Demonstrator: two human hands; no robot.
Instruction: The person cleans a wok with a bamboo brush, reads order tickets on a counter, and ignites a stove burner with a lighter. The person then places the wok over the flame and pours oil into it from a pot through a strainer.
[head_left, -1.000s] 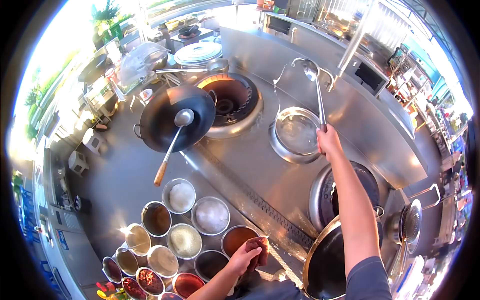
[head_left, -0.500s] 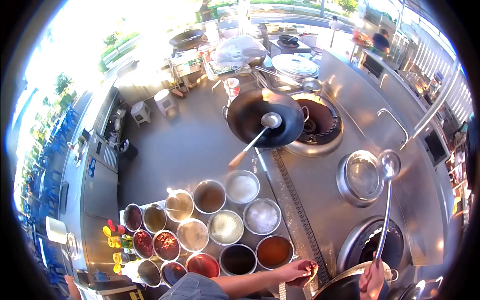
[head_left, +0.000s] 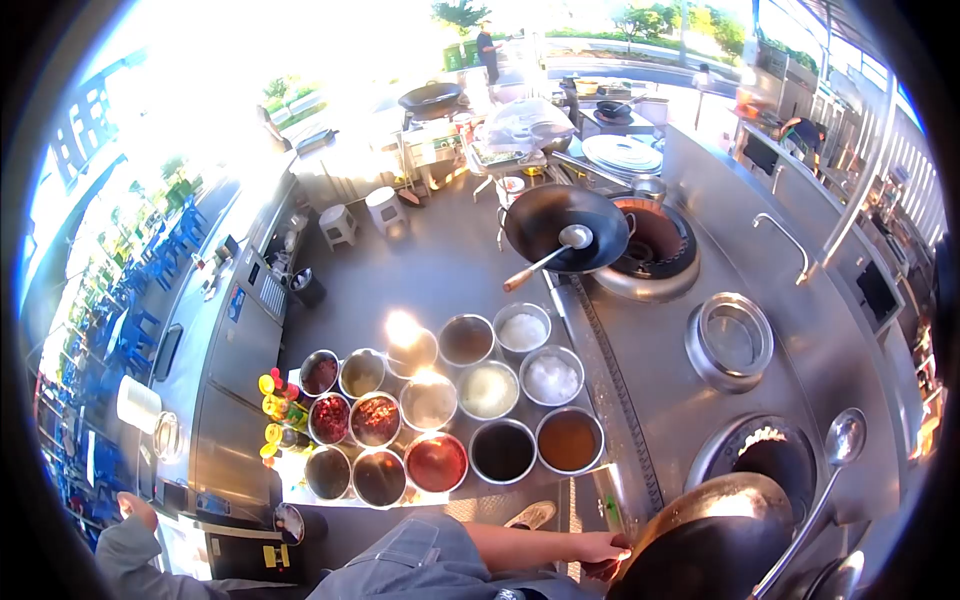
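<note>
My left hand point(head_left: 600, 552) is closed at the left rim of a large dark wok point(head_left: 705, 555) at the bottom right; its handle is hidden. The wok is tilted, its far rim raised beside the front burner point(head_left: 765, 460). A long-handled metal ladle point(head_left: 846, 437) slants up to the right of the wok, its bowl above the steel counter. My right hand is out of view; the ladle's handle runs off the bottom edge. Nearest my left hand are the bowls of brown-orange liquid point(head_left: 570, 441) and dark liquid point(head_left: 502, 451).
Several bowls of seasonings, including red sauce point(head_left: 436, 462) and white granules point(head_left: 551, 379), stand left of the stove. A second wok point(head_left: 540, 215) holds another ladle point(head_left: 575, 237) by the rear burner point(head_left: 650, 245). A metal pot point(head_left: 730, 342) sits mid-counter. Another person's hand point(head_left: 137, 510) shows lower left.
The wok has come up and tilted, with my left hand at its rim. My right hand has dropped out of view, and the ladle is lower and farther right. The camera has turned left.
</note>
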